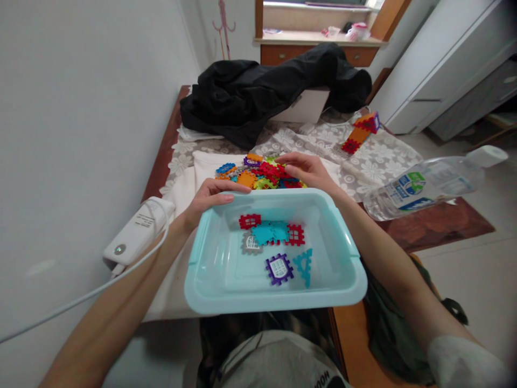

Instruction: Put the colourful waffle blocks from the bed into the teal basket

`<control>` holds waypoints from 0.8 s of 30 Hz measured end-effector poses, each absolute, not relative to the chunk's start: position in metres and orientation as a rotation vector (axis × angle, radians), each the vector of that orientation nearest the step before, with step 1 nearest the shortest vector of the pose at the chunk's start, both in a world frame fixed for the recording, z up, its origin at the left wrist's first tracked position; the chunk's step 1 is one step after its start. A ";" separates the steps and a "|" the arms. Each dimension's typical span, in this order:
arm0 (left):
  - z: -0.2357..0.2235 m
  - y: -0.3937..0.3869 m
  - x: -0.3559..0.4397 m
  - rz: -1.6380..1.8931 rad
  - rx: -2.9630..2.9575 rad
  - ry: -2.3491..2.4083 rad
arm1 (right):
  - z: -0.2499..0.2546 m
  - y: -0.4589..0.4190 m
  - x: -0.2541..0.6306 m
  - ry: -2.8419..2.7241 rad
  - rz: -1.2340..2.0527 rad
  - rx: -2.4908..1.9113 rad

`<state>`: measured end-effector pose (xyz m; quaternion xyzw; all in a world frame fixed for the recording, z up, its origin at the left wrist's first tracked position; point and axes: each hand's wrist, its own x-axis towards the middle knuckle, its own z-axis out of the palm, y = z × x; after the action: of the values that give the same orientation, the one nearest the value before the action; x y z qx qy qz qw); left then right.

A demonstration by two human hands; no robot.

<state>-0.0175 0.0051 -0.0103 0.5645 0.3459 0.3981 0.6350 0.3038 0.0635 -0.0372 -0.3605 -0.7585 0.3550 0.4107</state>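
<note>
A light blue plastic tub [278, 303] sits at the near side, with several flat toothed building pieces on its bottom: turquoise pieces [266, 233], a red window piece [296, 235], a grey one [251, 243], a purple one [278, 269] and a turquoise triangle [304, 266]. My left hand [210, 198] grips the tub's far left corner, its thumb along the rim. Beyond the tub lies a pile of mixed-colour building pieces [247, 179]. Over the pile's right side is my right hand [307, 170], fingers apart and touching red pieces [270, 171].
Left of the tub is a white power adapter [139, 229] with a cable. A clear plastic bottle [434, 183] stands at right, near an orange-and-red assembled piece [361, 132]. Black cloth [258, 89] covers the table's back. A white cloth [177, 293] lies beneath.
</note>
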 end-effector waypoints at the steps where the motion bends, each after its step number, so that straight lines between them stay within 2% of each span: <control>1: -0.011 0.005 -0.018 0.911 1.290 0.796 | -0.043 0.067 0.304 -2.033 0.713 -0.992; 3: -0.011 0.005 -0.018 0.916 1.289 0.802 | -0.053 0.073 0.304 -2.273 0.417 -1.091; 5: -0.011 0.006 -0.017 0.920 1.285 0.799 | -0.058 0.077 0.304 -2.417 0.274 -1.117; 11: -0.012 0.006 -0.017 0.937 1.292 0.792 | -0.060 0.083 0.303 -2.424 0.216 -1.113; 16: -0.012 0.007 -0.017 0.920 1.283 0.789 | -0.055 0.077 0.303 -2.107 0.186 -1.132; 18: -0.012 0.007 -0.018 0.915 1.277 0.780 | -0.050 0.075 0.302 -1.899 0.303 -1.112; 24: -0.014 0.008 -0.019 0.913 1.277 0.772 | -0.027 0.070 0.297 -1.284 0.990 -0.784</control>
<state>-0.0190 0.0080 -0.0142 0.5601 0.3388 0.4007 0.6411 0.2969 0.0698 -0.0272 -0.3410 -0.5588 0.4307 0.6213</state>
